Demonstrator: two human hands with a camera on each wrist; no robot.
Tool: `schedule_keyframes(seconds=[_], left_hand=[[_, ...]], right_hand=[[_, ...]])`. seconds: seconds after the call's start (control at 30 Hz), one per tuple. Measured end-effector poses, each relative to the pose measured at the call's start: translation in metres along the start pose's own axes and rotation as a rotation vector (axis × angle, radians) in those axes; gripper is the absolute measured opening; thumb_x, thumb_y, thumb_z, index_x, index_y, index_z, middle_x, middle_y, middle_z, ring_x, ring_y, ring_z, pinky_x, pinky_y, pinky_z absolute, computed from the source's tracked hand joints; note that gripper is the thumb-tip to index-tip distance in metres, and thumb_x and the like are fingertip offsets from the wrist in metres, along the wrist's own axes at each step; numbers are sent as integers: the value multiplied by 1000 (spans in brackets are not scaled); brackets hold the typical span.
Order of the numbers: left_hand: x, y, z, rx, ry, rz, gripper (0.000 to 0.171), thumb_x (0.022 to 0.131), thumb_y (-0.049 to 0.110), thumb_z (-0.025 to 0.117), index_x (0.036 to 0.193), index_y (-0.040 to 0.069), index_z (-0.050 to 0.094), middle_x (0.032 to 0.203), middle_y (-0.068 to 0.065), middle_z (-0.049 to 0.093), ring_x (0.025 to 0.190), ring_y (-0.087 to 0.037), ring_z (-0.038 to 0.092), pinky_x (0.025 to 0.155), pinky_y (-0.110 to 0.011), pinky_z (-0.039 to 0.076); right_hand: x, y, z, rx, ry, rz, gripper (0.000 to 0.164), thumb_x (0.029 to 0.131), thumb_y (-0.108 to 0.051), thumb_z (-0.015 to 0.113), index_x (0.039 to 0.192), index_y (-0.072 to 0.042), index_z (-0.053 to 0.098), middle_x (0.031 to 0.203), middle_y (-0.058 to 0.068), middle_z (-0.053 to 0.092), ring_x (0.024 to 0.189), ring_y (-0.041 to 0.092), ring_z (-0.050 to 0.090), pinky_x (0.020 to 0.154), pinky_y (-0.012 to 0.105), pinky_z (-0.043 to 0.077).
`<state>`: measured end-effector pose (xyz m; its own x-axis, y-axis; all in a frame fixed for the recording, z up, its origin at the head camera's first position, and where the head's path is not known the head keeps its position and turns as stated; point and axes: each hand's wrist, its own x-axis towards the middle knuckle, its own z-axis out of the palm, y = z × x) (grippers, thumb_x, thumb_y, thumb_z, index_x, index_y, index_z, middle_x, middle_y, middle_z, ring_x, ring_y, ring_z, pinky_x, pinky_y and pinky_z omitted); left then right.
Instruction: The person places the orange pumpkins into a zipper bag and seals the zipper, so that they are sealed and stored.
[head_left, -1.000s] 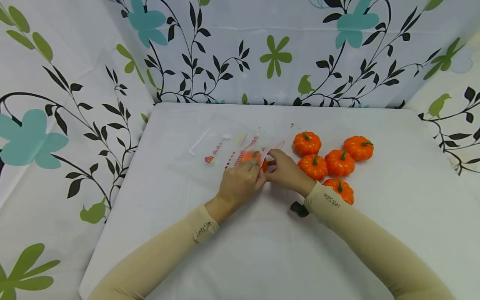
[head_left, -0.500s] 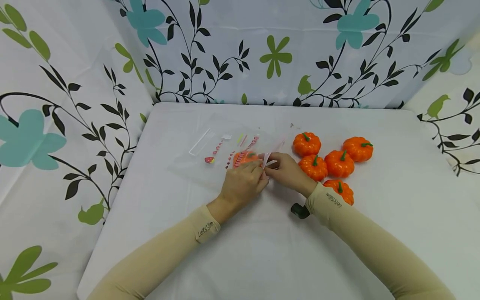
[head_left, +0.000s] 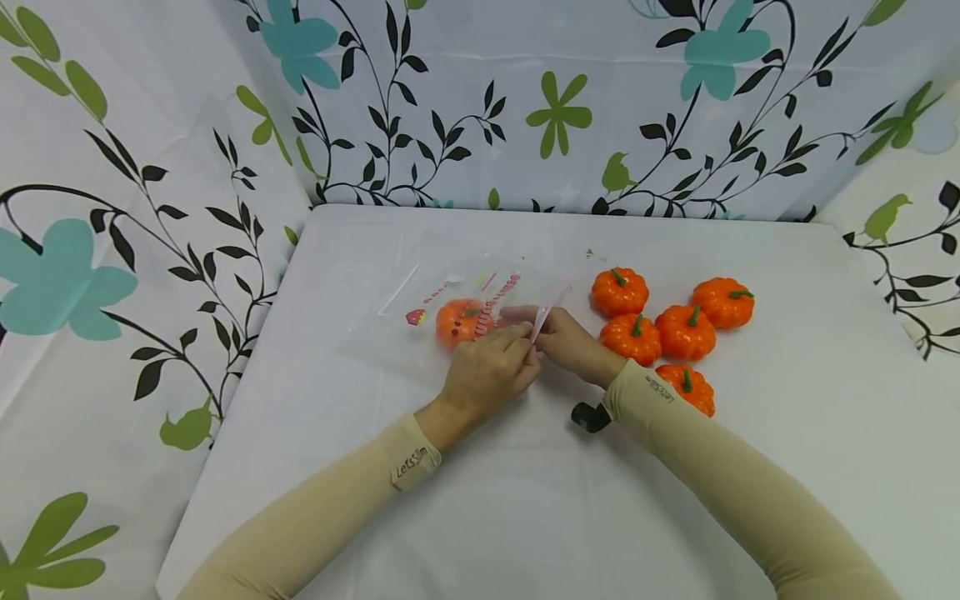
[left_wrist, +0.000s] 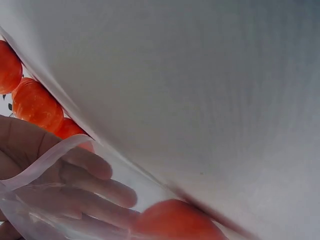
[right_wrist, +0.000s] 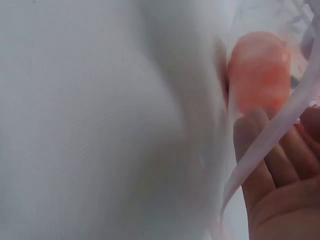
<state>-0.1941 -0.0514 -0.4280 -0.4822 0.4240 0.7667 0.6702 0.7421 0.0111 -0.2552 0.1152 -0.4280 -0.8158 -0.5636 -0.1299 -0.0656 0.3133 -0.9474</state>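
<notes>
A clear zip bag (head_left: 405,292) with red and yellow print lies on the white table, its mouth facing right. Inside it sits a small orange pumpkin (head_left: 453,323) with a green stem. My left hand (head_left: 487,367) pinches the near edge of the bag's mouth. Through that mouth reaches my right hand (head_left: 558,333), and the bag's pale rim crosses it. In the left wrist view the fingers of the right hand (left_wrist: 75,185) are straight, tips close to the bagged pumpkin (left_wrist: 175,220). The right wrist view shows the palm and straight fingers just below the pumpkin (right_wrist: 260,72).
Several more orange pumpkins (head_left: 686,332) stand grouped to the right, beside my right forearm. A black wrist camera (head_left: 590,417) hangs under the right cuff. The white table (head_left: 510,500) meets a leaf-patterned curtain (head_left: 465,100) behind and at the sides.
The pumpkin has moved left from the bag's mouth, deeper into the bag. My right fingers have followed it in and straightened. The left hand keeps its hold, shifting only slightly.
</notes>
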Motion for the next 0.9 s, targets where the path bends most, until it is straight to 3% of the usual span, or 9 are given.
schedule_keyframes(seconds=[0.17,0.3,0.47,0.6,0.8,0.9], left_hand=[[0,1,0,-10,-8,-11,5,79,10,72,80,6,75,99,-7,77,83,-20,75,62,-29,59],[3,2,-2,-19,-36,-34,5,79,10,72,80,6,74,99,-8,77,82,-20,75,63,-29,59],[9,2,-3,-27,-68,-73,6,80,9,71,78,4,74,98,-8,77,78,-20,75,56,-30,58],[15,2,-4,-22,-86,-98,6,79,9,71,77,3,74,96,-8,77,75,-20,74,52,-29,56],[21,0,-7,-31,-127,-152,6,79,9,73,76,4,74,97,-8,77,72,-20,74,50,-28,54],[22,1,-7,-47,-145,-189,4,79,8,73,76,6,74,98,-7,77,72,-21,74,47,-28,51]], right_hand=[[2,4,2,39,-64,-24,44,101,-5,49,145,0,53,145,10,57,138,25,46,115,46,34],[-4,5,1,12,-60,-42,42,104,-10,48,145,-1,54,145,7,57,137,20,48,115,44,35],[-23,-1,-9,-131,-6,-61,38,103,-9,52,139,2,59,136,11,63,122,24,59,108,46,43],[-46,-13,-25,-242,28,-48,40,102,-14,58,139,-1,59,133,11,65,124,29,61,103,47,48],[-82,-35,-58,-376,178,-22,47,98,-35,67,141,-17,61,135,-2,64,123,25,60,101,49,49],[-100,-43,-74,-413,269,-57,53,96,-36,69,145,-19,57,141,-1,59,128,29,56,105,55,43]])
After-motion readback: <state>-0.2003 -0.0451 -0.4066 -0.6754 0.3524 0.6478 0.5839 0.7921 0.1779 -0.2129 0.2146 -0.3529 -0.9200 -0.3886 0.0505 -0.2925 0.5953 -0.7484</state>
